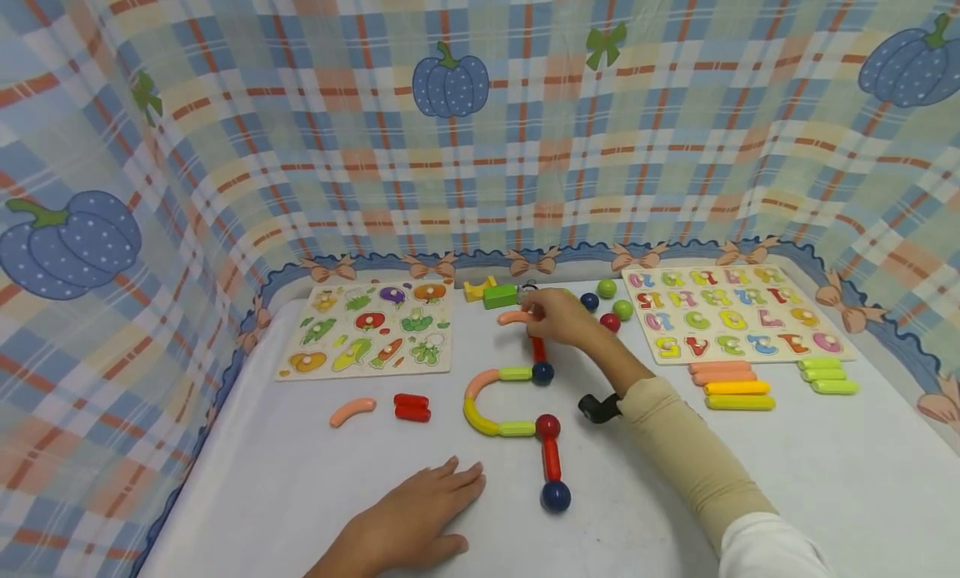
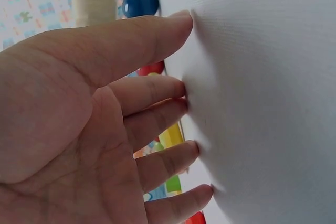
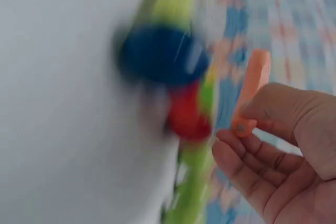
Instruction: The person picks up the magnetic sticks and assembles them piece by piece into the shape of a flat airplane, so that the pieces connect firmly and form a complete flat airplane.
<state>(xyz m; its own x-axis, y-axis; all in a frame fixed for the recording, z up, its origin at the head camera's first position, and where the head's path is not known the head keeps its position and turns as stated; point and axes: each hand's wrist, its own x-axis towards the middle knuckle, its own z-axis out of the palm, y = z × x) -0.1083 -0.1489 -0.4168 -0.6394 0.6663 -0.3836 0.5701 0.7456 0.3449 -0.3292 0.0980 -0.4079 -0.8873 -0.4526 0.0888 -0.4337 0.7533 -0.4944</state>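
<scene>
In the head view my right hand (image 1: 558, 316) pinches a curved orange stick (image 1: 514, 317) between thumb and fingers, above the table's far middle. The right wrist view shows this orange stick (image 3: 252, 90) tilted, with the fingertips at its lower end. Below is a row of joined toy pieces: a red stick (image 1: 538, 350), a blue ball (image 1: 542, 373), green sticks (image 1: 517, 429), orange and yellow curves (image 1: 480, 418), a red ball (image 1: 548, 427) and a nearer blue ball (image 1: 556, 496). My left hand (image 1: 420, 511) rests fingertips down on the white table, left of the near blue ball.
A vegetable puzzle board (image 1: 401, 324) lies back left, a number board (image 1: 738, 316) back right. Loose balls (image 1: 622, 310) and green blocks (image 1: 500, 296) stand at the back. Another orange curve (image 1: 352, 412), red sticks (image 1: 412, 407), yellow sticks (image 1: 738, 402) and a black object (image 1: 596, 408) lie around.
</scene>
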